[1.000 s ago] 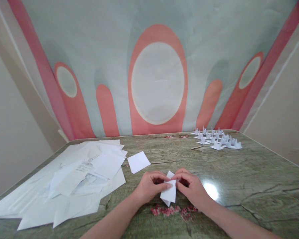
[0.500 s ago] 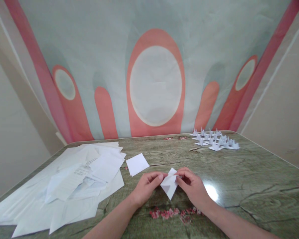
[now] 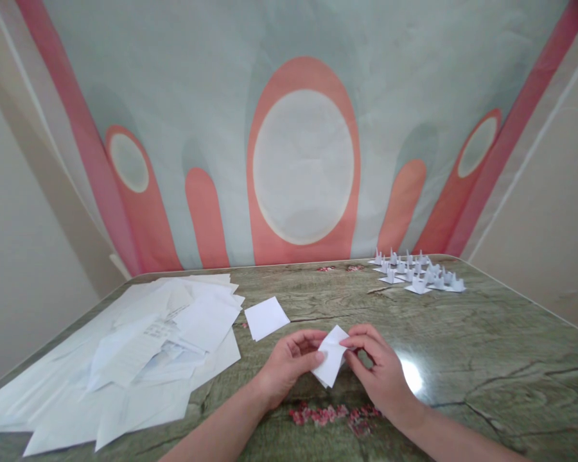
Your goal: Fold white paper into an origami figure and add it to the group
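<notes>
A small folded white paper [image 3: 331,359] is held between both hands above the near middle of the table. My left hand [image 3: 289,362] pinches its left edge, thumb on top and fingers behind. At the right corner, my right hand [image 3: 378,369] grips the paper between thumb and fingertips. The paper is diamond-like, with a loose layer showing at its lower tip. Part of its right side is hidden by the right fingers. Beyond the left hand lies a short stack of square white paper [image 3: 266,317].
A wide, loose pile of white sheets [image 3: 139,378] covers the left of the table [image 3: 501,359]. Several folded white paper cranes [image 3: 417,282] stand in rows at the far right. Behind the table hangs a backdrop [image 3: 303,167] with coral shapes.
The upper layer of the folded paper has turned over to the right, so it now looks narrower and flatter. The left thumb has come onto its face; the right fingers have shifted slightly.
</notes>
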Available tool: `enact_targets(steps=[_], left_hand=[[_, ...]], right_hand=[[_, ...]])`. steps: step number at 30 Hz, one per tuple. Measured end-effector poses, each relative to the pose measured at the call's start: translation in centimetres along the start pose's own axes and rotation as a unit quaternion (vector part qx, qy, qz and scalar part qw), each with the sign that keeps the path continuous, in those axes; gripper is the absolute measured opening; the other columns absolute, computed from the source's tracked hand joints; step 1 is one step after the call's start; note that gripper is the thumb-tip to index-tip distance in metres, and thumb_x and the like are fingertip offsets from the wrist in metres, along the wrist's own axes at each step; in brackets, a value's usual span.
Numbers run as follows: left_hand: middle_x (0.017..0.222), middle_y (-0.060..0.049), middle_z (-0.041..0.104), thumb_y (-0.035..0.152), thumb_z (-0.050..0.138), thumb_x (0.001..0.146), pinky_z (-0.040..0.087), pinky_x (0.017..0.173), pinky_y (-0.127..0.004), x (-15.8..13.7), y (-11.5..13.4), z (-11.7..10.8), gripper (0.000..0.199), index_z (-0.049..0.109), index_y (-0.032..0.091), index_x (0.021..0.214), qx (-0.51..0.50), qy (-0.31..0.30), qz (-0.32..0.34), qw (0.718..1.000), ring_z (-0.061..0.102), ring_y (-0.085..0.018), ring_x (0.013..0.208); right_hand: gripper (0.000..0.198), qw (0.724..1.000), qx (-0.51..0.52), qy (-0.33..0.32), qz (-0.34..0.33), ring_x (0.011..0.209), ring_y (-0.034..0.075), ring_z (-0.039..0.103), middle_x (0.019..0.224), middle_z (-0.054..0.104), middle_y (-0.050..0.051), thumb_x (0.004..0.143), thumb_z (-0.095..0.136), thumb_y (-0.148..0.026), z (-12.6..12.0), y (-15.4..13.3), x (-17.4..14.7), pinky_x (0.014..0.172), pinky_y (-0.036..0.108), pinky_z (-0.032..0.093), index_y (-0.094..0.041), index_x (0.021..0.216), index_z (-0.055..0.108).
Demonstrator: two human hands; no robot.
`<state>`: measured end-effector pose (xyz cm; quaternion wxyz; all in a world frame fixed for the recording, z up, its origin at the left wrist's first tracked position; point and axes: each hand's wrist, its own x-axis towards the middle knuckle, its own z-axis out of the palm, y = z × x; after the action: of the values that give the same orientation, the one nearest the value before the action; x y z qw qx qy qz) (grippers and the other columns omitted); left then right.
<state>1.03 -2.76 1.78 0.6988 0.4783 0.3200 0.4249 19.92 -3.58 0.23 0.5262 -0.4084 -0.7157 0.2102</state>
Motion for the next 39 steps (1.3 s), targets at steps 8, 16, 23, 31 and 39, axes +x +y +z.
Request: enact_targets(steps=[8, 16, 23, 31, 39], left_hand=[[0.087, -0.007, 0.067, 0.028, 0.077, 0.063, 0.044, 0.069, -0.025, -0.04, -0.22, 0.16, 0.038, 0.066, 0.013, 0.095, 0.02, 0.004, -0.004, 1.0, 0.059, -0.016, 0.074], [0.086, -0.006, 0.064, 0.024, 0.073, 0.068, 0.044, 0.068, -0.024, -0.1, -0.27, 0.48, 0.028, 0.069, 0.013, 0.093, 0.07, 0.001, 0.04, 0.997, 0.057, -0.015, 0.074], [0.082, -0.005, 0.062, 0.026, 0.068, 0.073, 0.043, 0.068, -0.024, -0.06, -0.37, 0.15, 0.022, 0.071, 0.015, 0.092, 0.163, 0.01, 0.078, 0.984, 0.056, -0.015, 0.074], [0.081, -0.006, 0.064, 0.03, 0.065, 0.076, 0.043, 0.068, -0.026, -0.03, -0.42, -0.19, 0.021, 0.071, 0.017, 0.09, 0.248, 0.024, 0.101, 0.963, 0.057, -0.017, 0.075], [0.079, -0.005, 0.064, 0.034, 0.064, 0.076, 0.043, 0.067, -0.025, -0.04, -0.07, -0.2, 0.022, 0.072, 0.017, 0.088, 0.255, 0.028, 0.091, 0.962, 0.056, -0.017, 0.073]], right_hand=[[0.017, 0.999, -0.001, -0.026, -0.034, 0.077, 0.015, 0.054, 0.089, 0.053, 0.004, 0.08, 0.05, -0.011, 0.1, 0.27, -0.25, 0.068, 0.027, 0.045, -0.022, 0.089, 0.06], [0.012, 0.999, 0.014, -0.043, -0.015, 0.075, 0.014, 0.054, 0.087, 0.052, 0.003, 0.081, 0.052, -0.015, 0.11, 0.09, -0.05, 0.067, 0.026, 0.044, -0.021, 0.087, 0.06], [0.011, 0.998, 0.016, -0.056, -0.003, 0.078, 0.015, 0.053, 0.088, 0.052, 0.003, 0.081, 0.052, -0.016, 0.15, 0.37, -0.22, 0.07, 0.027, 0.044, -0.021, 0.087, 0.061], [0.012, 0.998, 0.014, -0.065, 0.0, 0.08, 0.016, 0.054, 0.09, 0.052, 0.004, 0.082, 0.051, -0.018, 0.07, -0.1, -0.14, 0.07, 0.028, 0.045, -0.021, 0.088, 0.06], [0.012, 0.998, 0.012, -0.067, -0.012, 0.085, 0.017, 0.053, 0.092, 0.052, 0.005, 0.085, 0.05, -0.019, -0.02, -0.28, -0.09, 0.074, 0.028, 0.044, -0.021, 0.09, 0.06]])
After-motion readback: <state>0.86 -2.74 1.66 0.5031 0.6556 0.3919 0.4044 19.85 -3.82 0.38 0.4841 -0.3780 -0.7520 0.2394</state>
